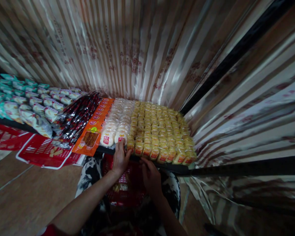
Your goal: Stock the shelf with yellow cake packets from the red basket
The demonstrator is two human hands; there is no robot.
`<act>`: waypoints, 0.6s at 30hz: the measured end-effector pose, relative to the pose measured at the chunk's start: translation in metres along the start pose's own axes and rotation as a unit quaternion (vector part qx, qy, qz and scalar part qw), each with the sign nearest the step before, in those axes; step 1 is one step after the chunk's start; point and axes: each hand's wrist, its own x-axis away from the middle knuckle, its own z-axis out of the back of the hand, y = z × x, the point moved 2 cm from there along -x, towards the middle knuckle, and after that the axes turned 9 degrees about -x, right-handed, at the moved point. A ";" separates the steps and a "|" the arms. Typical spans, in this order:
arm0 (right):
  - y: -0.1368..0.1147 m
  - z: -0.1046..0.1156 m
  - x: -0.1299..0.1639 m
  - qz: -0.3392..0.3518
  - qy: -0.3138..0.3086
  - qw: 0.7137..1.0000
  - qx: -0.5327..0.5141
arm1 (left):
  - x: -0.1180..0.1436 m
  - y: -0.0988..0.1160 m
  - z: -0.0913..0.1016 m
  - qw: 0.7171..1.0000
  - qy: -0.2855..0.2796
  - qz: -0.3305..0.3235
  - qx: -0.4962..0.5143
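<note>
My left hand (120,159) is at the front edge of the shelf, its fingertips against the nearest white round packet (120,136) of the right-hand white row. Its thumb and fingers are apart, and I see nothing held in it. Lower and further right, my right hand (151,177) is just below the shelf edge, under the yellow-wrapped packets (159,131). The index finger of that hand is stretched out and the other fingers are partly bent and dim; no object shows in them. A second row of white round packets (107,137) stands beside the first.
Left of the white rows lie an orange snack packet (89,139), dark red shiny packets (81,114) and white and teal bags (39,101). Red bags (49,150) hang below the shelf edge (172,167). A striped plastic sheet (127,49) stands behind, with a dark bar (231,59) on the right.
</note>
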 end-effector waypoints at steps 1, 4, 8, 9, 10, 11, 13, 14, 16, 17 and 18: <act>0.000 0.006 0.003 0.014 0.017 1.000 0.016 | 0.003 -0.001 0.000 0.999 0.015 -0.016 -0.029; -0.002 0.026 0.008 0.057 0.094 0.990 0.084 | 0.016 0.000 -0.003 0.982 0.066 -0.123 -0.130; -0.004 0.052 0.007 0.078 0.192 0.967 0.145 | 0.042 0.016 -0.023 0.904 0.036 -0.377 -0.197; -0.004 0.057 0.006 0.080 0.210 0.963 0.150 | 0.048 0.023 -0.030 0.880 0.018 -0.430 -0.201; -0.004 0.062 0.006 0.078 0.225 0.959 0.153 | 0.052 0.030 -0.036 0.859 0.001 -0.470 -0.204; -0.004 0.066 0.006 0.075 0.239 0.956 0.155 | 0.055 0.038 -0.043 0.842 -0.015 -0.499 -0.207; -0.005 0.072 0.007 0.062 0.252 0.954 0.151 | 0.057 0.055 -0.058 0.817 -0.046 -0.534 -0.215; -0.005 0.074 0.009 0.052 0.251 0.955 0.146 | 0.057 0.063 -0.066 0.807 -0.060 -0.546 -0.219; -0.006 0.078 0.012 0.039 0.247 0.959 0.135 | 0.057 0.075 -0.083 0.792 -0.078 -0.564 -0.221; -0.007 0.080 0.013 0.039 0.246 0.960 0.131 | 0.057 0.080 -0.093 0.785 -0.086 -0.572 -0.221; -0.007 0.082 0.014 0.041 0.248 0.960 0.128 | 0.057 0.083 -0.101 0.782 -0.092 -0.576 -0.219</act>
